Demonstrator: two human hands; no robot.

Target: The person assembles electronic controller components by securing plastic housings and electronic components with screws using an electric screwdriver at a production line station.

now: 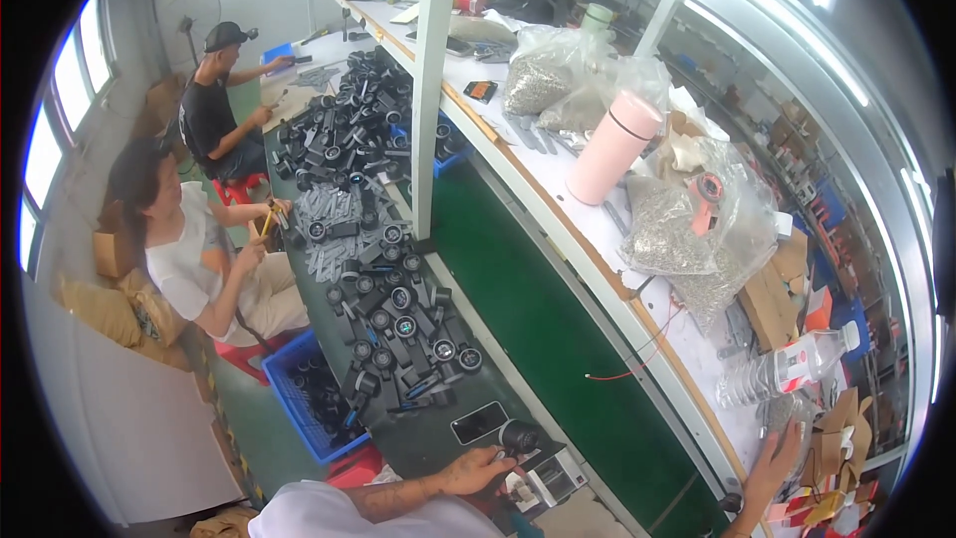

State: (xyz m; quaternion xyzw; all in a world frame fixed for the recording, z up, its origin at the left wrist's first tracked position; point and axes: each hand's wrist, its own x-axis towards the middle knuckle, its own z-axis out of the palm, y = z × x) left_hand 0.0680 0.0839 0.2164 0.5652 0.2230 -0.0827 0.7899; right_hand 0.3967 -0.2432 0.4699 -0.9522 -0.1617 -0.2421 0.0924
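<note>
My left hand is closed at the near end of the bench, around a black part with a round head. Directly beside that hand is a small white-and-dark boxy device. On the shelf at the right, my right hand reaches out with its fingers stretched, against a clear plastic bag of small pieces. What lies under its fingertips is hidden. A dark phone lies on the bench just beyond my left hand.
Black round-headed parts and grey strips cover the bench. A blue crate stands left. The shelf holds a pink bottle, a water bottle and bags of metal pieces. Two people sit along the bench; a post rises mid-view.
</note>
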